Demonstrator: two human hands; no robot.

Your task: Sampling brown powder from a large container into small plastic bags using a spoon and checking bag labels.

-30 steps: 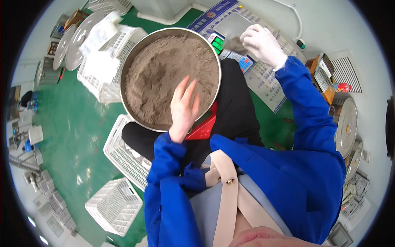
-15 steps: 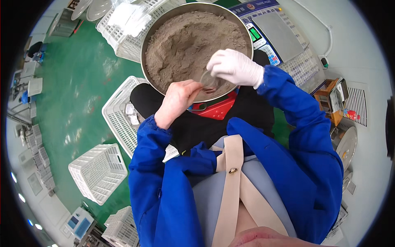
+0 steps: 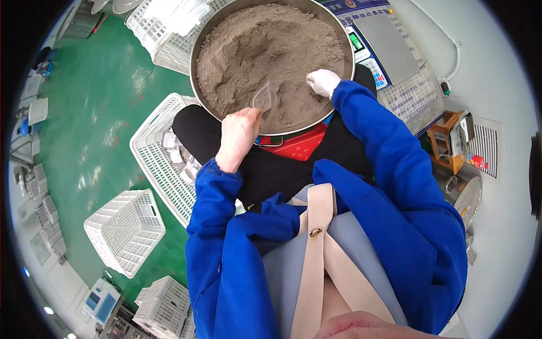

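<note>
Brown powder [image 3: 289, 90] lies open between left hand [image 3: 240, 131], pinching clear bag [image 3: 263, 97] by pan rim [image 3: 293, 132], and curled right hand [image 3: 324, 83], hold unclear.

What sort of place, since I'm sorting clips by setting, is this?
Probably a packing workroom: a large pan of grey-brown powder, a digital scale beside it, and white plastic crates, one holding small packets.
</note>
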